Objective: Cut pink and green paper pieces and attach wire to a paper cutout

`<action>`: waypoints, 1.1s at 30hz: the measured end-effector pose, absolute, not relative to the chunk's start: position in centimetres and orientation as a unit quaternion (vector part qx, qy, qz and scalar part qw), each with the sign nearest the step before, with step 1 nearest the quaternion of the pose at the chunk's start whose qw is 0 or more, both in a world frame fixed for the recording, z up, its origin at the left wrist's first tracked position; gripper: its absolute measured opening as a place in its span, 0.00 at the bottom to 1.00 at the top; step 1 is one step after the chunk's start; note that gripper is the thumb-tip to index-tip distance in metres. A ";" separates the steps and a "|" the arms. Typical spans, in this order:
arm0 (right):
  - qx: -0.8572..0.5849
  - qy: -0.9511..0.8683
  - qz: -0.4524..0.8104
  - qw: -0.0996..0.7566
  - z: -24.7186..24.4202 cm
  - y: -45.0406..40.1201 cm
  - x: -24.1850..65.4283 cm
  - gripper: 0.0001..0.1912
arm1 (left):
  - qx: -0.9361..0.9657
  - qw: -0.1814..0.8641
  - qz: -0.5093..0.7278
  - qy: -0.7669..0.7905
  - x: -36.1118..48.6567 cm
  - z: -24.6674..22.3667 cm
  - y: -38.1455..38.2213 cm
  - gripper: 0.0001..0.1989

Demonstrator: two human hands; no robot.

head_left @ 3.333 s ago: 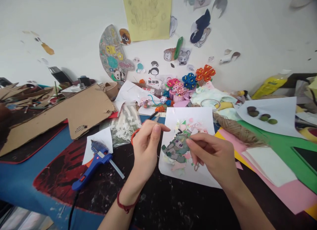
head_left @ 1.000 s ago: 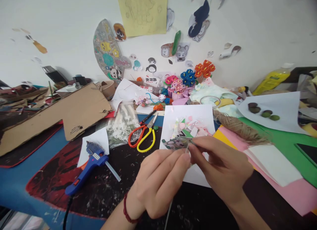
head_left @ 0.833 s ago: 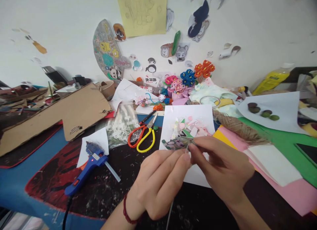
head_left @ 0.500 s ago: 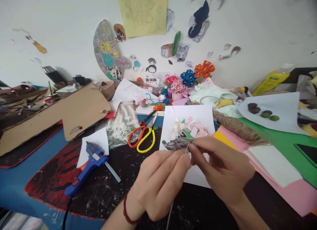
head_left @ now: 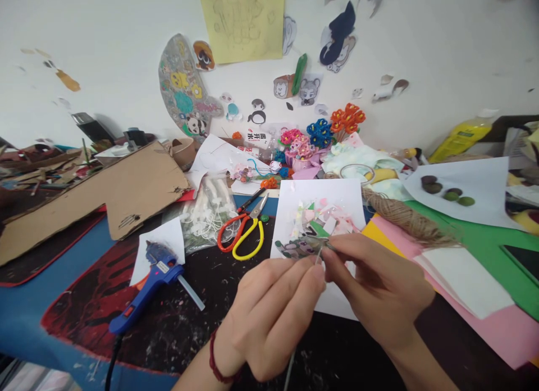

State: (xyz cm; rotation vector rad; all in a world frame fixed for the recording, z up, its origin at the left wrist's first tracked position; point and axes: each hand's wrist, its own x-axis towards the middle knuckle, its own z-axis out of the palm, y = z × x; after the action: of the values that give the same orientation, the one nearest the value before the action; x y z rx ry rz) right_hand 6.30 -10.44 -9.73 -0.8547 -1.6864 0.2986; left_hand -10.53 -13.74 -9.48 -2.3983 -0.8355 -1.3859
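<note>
Both my hands meet above a white sheet of paper (head_left: pixel 290 197) in front of me. My left hand (head_left: pixel 278 312), with a dark red bracelet on its wrist, is closed on a thin pale cord (head_left: pixel 288 371), which hangs below it and whose tip pokes up between the fingers. My right hand (head_left: pixel 374 278) pinches the edge of a grey, partly clear piece with printed cartoon figures (head_left: pixel 297 246). The cord's tip is close to this piece; whether it passes through cannot be told. Small pastel scraps (head_left: pixel 326 217) lie on the paper behind.
Left of my hands lie red-and-yellow scissors (head_left: pixel 248 233), a bag of white cords (head_left: pixel 210 211) and a blue glue gun (head_left: pixel 155 284). Cardboard (head_left: pixel 143 183) stands far left. Twine (head_left: pixel 408 219) and coloured sheets (head_left: pixel 505 329) are on the right. Pipe-cleaner flowers (head_left: pixel 320 133) stand at the back.
The printed piece has tilted slightly, and my left fingers have shifted a little. Both hands keep their hold; the other things stay put.
</note>
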 end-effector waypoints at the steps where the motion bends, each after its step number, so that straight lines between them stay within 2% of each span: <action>1: -0.366 -0.720 0.125 0.576 -9.7 -10.5 6.3 0.07 | -0.824 0.127 -0.474 -0.284 -10.5 -9.5 -13.7 0.14; 9: -0.369 -0.723 0.100 0.576 -9.5 -10.6 6.2 0.07 | -0.814 0.142 -0.482 -0.291 -10.2 -9.4 -13.5 0.12; 16: -0.364 -0.727 0.106 0.572 -9.8 -10.6 6.2 0.08 | -0.795 0.104 -0.520 -0.294 -9.7 -9.8 -12.5 0.10; 21: -0.366 -0.728 0.130 0.564 -9.8 -10.7 6.0 0.06 | -0.758 0.157 -0.550 -0.312 -9.1 -10.5 -11.6 0.07; 28: -0.369 -0.720 0.145 0.570 -10.1 -10.4 5.5 0.06 | -0.744 0.103 -0.583 -0.310 -8.8 -11.2 -11.0 0.05; 33: -0.357 -0.724 0.132 0.575 -10.0 -10.3 5.5 0.06 | -0.736 0.104 -0.583 -0.328 -8.7 -11.3 -11.2 0.05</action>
State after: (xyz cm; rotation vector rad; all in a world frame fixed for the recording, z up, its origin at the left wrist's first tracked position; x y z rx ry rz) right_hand 5.51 -10.35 -10.02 -0.8356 -1.6968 0.3103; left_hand -8.68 -11.18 -11.26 -2.1721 -0.9667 -1.7180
